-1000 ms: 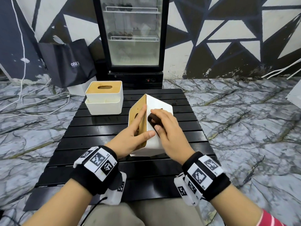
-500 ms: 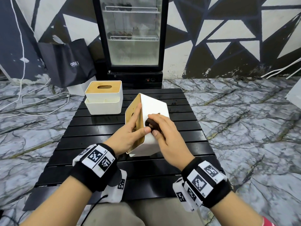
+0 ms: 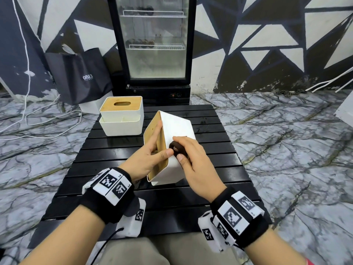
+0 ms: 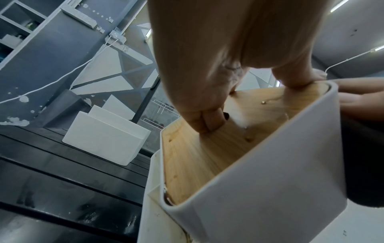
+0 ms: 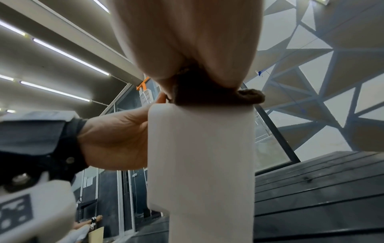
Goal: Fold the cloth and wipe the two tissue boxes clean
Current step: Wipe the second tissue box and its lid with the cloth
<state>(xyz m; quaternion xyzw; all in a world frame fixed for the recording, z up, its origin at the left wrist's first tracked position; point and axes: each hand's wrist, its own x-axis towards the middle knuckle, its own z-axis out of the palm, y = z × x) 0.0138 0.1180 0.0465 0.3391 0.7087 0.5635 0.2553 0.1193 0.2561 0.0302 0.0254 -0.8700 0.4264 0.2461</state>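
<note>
A white tissue box (image 3: 179, 129) with a wooden lid stands tilted on one edge at the middle of the black slatted table (image 3: 107, 161), lid facing left. My left hand (image 3: 150, 157) grips it, with its fingers (image 4: 207, 121) curled into the lid slot and its thumb on the near white edge. My right hand (image 3: 193, 161) holds a folded dark brown cloth (image 3: 177, 150) and presses it against the box's white side (image 5: 201, 156). The cloth (image 5: 207, 93) bulges out from under the palm. A second tissue box (image 3: 122, 115) sits upright at the table's back left.
A glass-door fridge (image 3: 152, 44) stands just behind the table, with a black paper bag (image 3: 80, 73) to its left. White cables (image 3: 47, 127) trail over the marble floor on the left. My knees are at the table's near edge.
My right hand has slid the cloth down the white side toward me. The box has shifted slightly left in my left hand's grip.
</note>
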